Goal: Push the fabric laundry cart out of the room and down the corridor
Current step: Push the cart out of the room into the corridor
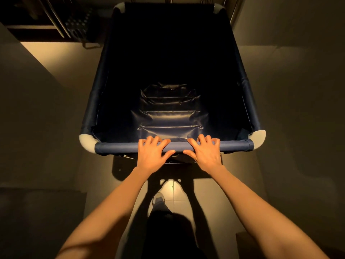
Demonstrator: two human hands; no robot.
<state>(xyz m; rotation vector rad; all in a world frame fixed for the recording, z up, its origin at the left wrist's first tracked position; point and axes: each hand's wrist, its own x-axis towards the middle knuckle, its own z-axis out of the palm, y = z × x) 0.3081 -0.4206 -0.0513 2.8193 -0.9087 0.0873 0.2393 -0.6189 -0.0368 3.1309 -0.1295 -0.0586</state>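
Observation:
The fabric laundry cart [115,146] fills the middle of the view: a deep navy fabric bin with white rounded corner caps, its inside dark and holding nothing I can make out. My left hand [152,153] and my right hand [204,153] rest side by side on the near rim bar, fingers curled over its top and thumbs under its front edge. Both arms reach straight forward. One shoe and a dark trouser leg show on the tiled floor below the cart.
Plain walls [33,109] close in on both sides. A dark shelf unit with a black slatted crate [78,25] stands at the far left beside the cart's far end. A lit strip of floor [61,57] lies ahead on the left.

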